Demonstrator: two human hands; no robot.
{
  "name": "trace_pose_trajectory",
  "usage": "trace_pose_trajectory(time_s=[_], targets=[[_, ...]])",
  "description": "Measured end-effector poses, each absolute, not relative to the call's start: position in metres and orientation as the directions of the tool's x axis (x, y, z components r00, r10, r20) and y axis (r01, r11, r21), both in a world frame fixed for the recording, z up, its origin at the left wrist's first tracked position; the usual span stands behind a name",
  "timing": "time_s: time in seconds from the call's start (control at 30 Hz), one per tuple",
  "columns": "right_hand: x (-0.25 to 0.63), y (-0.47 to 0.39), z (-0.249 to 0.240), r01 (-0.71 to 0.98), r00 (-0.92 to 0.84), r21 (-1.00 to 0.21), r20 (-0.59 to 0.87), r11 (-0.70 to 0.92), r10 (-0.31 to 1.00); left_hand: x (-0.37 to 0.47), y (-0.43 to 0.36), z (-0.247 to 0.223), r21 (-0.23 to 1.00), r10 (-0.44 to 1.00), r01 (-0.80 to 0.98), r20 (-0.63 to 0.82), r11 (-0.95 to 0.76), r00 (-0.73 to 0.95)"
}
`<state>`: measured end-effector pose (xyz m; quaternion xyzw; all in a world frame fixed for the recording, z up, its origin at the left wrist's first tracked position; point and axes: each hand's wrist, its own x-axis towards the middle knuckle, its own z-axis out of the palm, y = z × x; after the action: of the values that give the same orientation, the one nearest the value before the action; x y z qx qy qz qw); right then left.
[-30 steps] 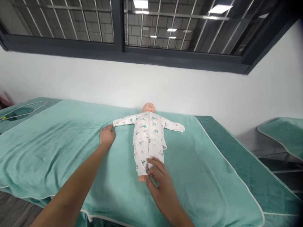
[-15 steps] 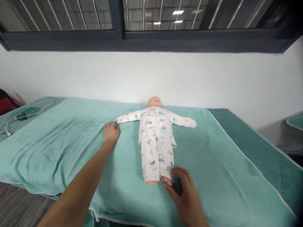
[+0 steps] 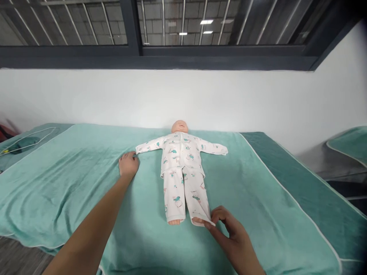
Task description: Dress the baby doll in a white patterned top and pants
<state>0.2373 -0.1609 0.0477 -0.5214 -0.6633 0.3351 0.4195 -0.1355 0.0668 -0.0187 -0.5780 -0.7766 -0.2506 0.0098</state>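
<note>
A baby doll (image 3: 180, 126) lies on its back, arms spread, in a white printed long-sleeved top (image 3: 181, 154) and matching trousers (image 3: 174, 194). At the end of the sleeve on the left side is my left hand (image 3: 128, 165), resting low on the cloth, its thumb and forefinger closed at the cuff; the exact grip is partly hidden. My right hand (image 3: 229, 233) pinches the outer corner of the hem on the right-hand trouser leg and draws it outward. Toes of the doll show in both leg openings.
A green sheet (image 3: 258, 229) with pale edging covers the bed, creased on the left. White wall (image 3: 114, 95) and a dark window frame (image 3: 172, 63) stand behind. A white cable (image 3: 37, 133) lies at far left. Another green-covered surface (image 3: 351, 143) juts in at right.
My right hand has pulled the trouser hem outward to the right, so the two legs are further apart. The left hand stays at the cuff. The view has shifted slightly.
</note>
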Motion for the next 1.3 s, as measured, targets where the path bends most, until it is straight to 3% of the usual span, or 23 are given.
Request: trace_pose_trajectory(time_s=[0.17, 0.4, 0.63, 0.77, 0.9, 1.1, 1.2, 1.3], targets=[[0.247, -0.152, 0.030, 0.324, -0.229, -0.938, 0.045, 0.120, 0.972, -0.136, 0.070, -0.020, 0.368, 0.888, 0.905, 0.312, 0.215, -0.338], [0.248, -0.134, 0.030, 0.190, 0.019, -0.968, -0.161, -0.161, 0.987, -0.138, 0.072, -0.023, 0.354, 0.889, 0.912, 0.320, 0.209, -0.328], [0.249, -0.135, 0.032, 0.202, -0.030, -0.964, -0.185, -0.175, 0.982, -0.138, 0.066, -0.022, 0.393, 0.880, 0.900, 0.338, 0.189, -0.333], [0.247, -0.133, 0.040, 0.260, -0.077, -0.955, -0.167, -0.142, 0.983, -0.139, 0.057, -0.023, 0.397, 0.916, 0.915, 0.337, 0.072, -0.219], [0.240, -0.119, 0.051, 0.250, -0.081, -0.967, -0.071, -0.049, 0.994, -0.140, 0.051, -0.025, 0.397, 0.926, 0.917, 0.326, 0.049, -0.191], [0.226, -0.082, 0.062, 0.304, 0.027, -0.932, 0.212, 0.195, 0.977, -0.143, 0.048, -0.028, 0.406, 0.922, 0.912, 0.326, 0.061, -0.207], [0.220, -0.060, 0.062, 0.472, -0.042, -0.809, 0.377, 0.351, 0.925, -0.144, 0.049, -0.029, 0.414, 0.920, 0.907, 0.323, 0.074, -0.222], [0.212, -0.040, 0.066, 0.659, -0.168, -0.614, 0.445, 0.436, 0.880, -0.144, 0.050, -0.030, 0.419, 0.916, 0.904, 0.323, 0.085, -0.236]])
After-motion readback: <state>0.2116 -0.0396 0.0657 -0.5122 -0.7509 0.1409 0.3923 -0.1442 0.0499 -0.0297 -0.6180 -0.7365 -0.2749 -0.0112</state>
